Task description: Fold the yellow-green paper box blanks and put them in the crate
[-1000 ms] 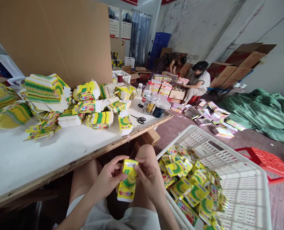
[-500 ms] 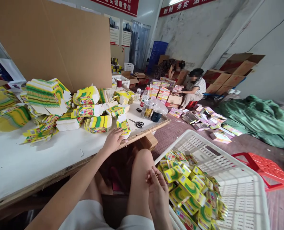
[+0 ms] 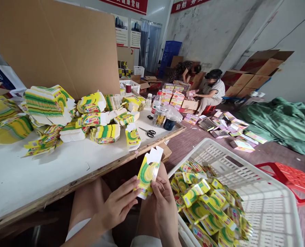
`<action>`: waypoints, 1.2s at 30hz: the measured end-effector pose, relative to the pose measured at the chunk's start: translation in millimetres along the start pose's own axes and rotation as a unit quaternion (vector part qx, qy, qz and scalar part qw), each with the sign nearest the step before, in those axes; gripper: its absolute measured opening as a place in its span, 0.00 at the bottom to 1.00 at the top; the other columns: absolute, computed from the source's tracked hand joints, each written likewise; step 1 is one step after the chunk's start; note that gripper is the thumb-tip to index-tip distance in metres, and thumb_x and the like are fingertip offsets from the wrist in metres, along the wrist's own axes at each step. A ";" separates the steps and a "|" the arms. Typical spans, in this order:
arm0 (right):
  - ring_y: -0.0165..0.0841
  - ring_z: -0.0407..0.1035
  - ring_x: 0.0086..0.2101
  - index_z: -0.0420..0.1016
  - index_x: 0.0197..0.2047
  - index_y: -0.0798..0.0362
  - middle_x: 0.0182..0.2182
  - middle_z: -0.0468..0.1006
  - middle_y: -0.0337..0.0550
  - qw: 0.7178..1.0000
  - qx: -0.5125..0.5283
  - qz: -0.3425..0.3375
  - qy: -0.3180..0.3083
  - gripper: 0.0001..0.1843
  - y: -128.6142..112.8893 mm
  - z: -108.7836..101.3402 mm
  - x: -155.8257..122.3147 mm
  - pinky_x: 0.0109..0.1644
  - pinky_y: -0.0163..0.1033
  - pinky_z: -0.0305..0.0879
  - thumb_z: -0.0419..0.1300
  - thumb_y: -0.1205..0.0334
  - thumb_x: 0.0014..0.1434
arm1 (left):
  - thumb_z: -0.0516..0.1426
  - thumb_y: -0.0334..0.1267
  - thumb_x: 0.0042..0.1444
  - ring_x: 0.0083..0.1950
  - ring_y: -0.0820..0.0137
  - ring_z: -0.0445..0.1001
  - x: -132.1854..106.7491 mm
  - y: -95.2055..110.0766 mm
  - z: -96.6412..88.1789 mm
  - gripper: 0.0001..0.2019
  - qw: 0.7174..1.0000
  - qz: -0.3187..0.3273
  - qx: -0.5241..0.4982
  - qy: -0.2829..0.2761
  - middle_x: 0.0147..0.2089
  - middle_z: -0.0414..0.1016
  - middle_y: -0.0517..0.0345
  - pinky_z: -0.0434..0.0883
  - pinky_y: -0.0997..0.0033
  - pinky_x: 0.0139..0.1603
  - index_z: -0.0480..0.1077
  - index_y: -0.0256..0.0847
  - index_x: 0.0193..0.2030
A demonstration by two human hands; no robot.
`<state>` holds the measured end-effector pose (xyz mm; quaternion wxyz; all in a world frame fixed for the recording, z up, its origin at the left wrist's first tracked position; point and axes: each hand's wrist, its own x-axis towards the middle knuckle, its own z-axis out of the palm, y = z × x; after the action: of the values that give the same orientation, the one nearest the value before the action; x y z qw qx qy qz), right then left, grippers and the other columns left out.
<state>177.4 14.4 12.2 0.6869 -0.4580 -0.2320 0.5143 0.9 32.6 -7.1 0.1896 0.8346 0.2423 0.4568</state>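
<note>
Above my lap, my left hand (image 3: 123,200) and my right hand (image 3: 164,202) both grip a yellow and green printed carton (image 3: 147,173). It looks flat, with white end flaps pointing up and away. My left fingers hold its lower left side; my right thumb and fingers pinch its lower right edge. On the white table (image 3: 62,171), near the edge, lies a small group of similar cartons (image 3: 132,138). To my right, a white plastic basket (image 3: 266,206) holds a heap of yellow and green packs (image 3: 211,206).
Scissors (image 3: 147,132), a jar (image 3: 159,118), a dark cup (image 3: 169,123) and bottles stand by the table corner. Stacks of flat cartons (image 3: 48,103) lie further left, before a tall cardboard sheet (image 3: 65,44). A red stool (image 3: 291,180) is beyond the basket. Two people work at the back.
My left hand has left the cartons at the table edge and come back over my lap with one carton. My right hand has risen slightly and now grips it too.
</note>
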 end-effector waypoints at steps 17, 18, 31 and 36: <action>0.35 0.75 0.36 0.79 0.39 0.51 0.36 0.82 0.43 0.995 -0.015 0.059 -0.085 0.17 17.5 15.0 -21.6 0.40 0.37 0.72 0.74 0.52 0.50 | 0.62 0.49 0.59 0.58 0.49 0.77 29.5 9.4 -5.8 0.23 0.707 -0.397 -0.581 0.070 0.56 0.80 0.40 0.72 0.51 0.59 0.77 0.38 0.56; 0.37 0.75 0.38 0.80 0.39 0.52 0.37 0.82 0.44 0.994 -0.027 0.052 -0.088 0.18 16.4 16.3 -21.8 0.42 0.39 0.73 0.74 0.51 0.49 | 0.63 0.48 0.59 0.56 0.50 0.78 29.5 9.0 -5.5 0.22 0.718 -0.399 -0.565 0.079 0.55 0.80 0.40 0.73 0.53 0.58 0.76 0.38 0.56; 0.37 0.73 0.30 0.75 0.34 0.54 0.29 0.80 0.44 0.987 -0.138 -0.003 -0.077 0.18 33.9 11.1 -21.7 0.35 0.40 0.72 0.66 0.46 0.57 | 0.61 0.57 0.56 0.43 0.58 0.81 34.1 12.4 2.2 0.26 0.795 -0.460 -0.376 0.118 0.45 0.83 0.46 0.77 0.66 0.40 0.74 0.38 0.52; 0.38 0.74 0.37 0.76 0.41 0.51 0.36 0.80 0.44 0.976 -0.189 -0.083 -0.065 0.13 18.9 11.5 -16.1 0.43 0.39 0.72 0.69 0.54 0.56 | 0.65 0.48 0.55 0.48 0.57 0.80 27.2 11.1 -5.7 0.38 0.828 -0.432 -0.339 0.112 0.51 0.81 0.46 0.75 0.64 0.45 0.52 0.44 0.67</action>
<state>153.2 5.1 3.7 0.6113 -0.5244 -0.4066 0.4313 11.2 39.8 20.0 0.6103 0.4715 0.4272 0.4719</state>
